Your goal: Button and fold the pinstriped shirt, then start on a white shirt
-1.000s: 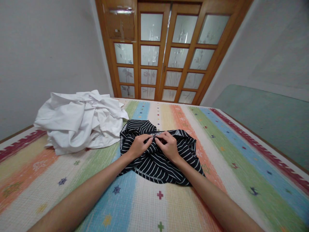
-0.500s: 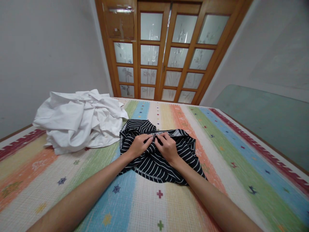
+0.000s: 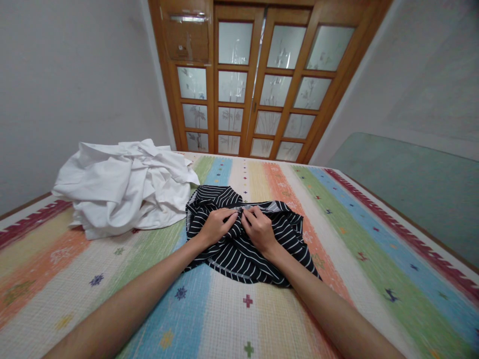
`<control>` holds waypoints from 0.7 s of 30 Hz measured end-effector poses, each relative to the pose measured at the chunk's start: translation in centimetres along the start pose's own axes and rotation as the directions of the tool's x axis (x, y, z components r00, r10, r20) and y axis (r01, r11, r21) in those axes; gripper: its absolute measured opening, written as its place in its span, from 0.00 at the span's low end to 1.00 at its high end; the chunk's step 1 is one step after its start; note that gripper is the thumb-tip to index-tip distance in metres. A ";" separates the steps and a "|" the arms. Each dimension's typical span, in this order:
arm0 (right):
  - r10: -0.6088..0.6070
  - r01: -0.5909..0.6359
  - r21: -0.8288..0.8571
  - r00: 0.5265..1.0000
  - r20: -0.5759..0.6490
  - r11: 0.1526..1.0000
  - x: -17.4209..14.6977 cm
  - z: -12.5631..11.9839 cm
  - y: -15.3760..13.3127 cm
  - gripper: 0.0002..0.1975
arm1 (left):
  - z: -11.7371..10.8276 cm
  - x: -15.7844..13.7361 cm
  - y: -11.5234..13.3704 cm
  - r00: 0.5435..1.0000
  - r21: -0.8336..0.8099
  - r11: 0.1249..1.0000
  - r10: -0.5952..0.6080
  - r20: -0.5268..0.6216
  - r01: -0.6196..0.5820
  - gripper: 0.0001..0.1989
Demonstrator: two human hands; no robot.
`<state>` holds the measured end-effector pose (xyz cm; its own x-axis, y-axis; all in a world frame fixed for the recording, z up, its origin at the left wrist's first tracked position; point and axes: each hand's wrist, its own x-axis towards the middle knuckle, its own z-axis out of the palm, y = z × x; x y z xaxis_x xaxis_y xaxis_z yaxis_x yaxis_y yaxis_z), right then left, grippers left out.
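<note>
together, the left hand (image 3: pixel 217 226) and right hand (image 3: pixel 261 231) pinch the black-and-white striped garment (image 3: pixel 234 259); it lies bunched on the multicoloured cover (image 3: pixel 228 319), a crumpled white cloth (image 3: pixel 123 184) beside it to the left, glazed wooden doors (image 3: pixel 275 72) farthest off.

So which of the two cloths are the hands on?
The black cloth with white stripes: the left hand and right hand both hold it. The plain white cloth lies to its left, untouched.

no readable text or labels anywhere here.
</note>
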<state>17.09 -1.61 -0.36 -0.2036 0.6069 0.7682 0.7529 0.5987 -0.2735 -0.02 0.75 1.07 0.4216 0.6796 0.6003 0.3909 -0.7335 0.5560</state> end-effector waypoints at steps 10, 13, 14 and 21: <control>0.013 -0.013 0.007 0.999 -0.036 1.000 0.0 0.0 0.0 0.15 | 0.2 -0.1 -0.1 1.000 0.017 1.000 0.009 -0.017 -0.009 0.14; -0.002 0.001 -0.020 0.999 -0.053 1.000 0.0 0.0 -0.2 0.16 | 0.3 -0.1 -0.3 1.000 0.016 1.000 0.026 -0.017 -0.026 0.13; -0.005 0.004 -0.025 0.998 -0.061 1.000 0.0 0.0 -0.2 0.16 | 0.4 -0.1 -0.3 0.999 0.010 0.999 0.033 -0.018 -0.033 0.13; 0.008 -0.003 0.070 0.997 -0.080 0.998 0.3 -0.3 -0.2 0.12 | 0.4 -0.4 -0.1 0.998 -0.008 0.999 0.039 -0.051 -0.039 0.11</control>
<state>17.04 -1.73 0.06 -0.1470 0.5683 0.8096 0.7077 0.6322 -0.3153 0.07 0.60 0.56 0.3943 0.6497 0.6500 0.3677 -0.7597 0.5363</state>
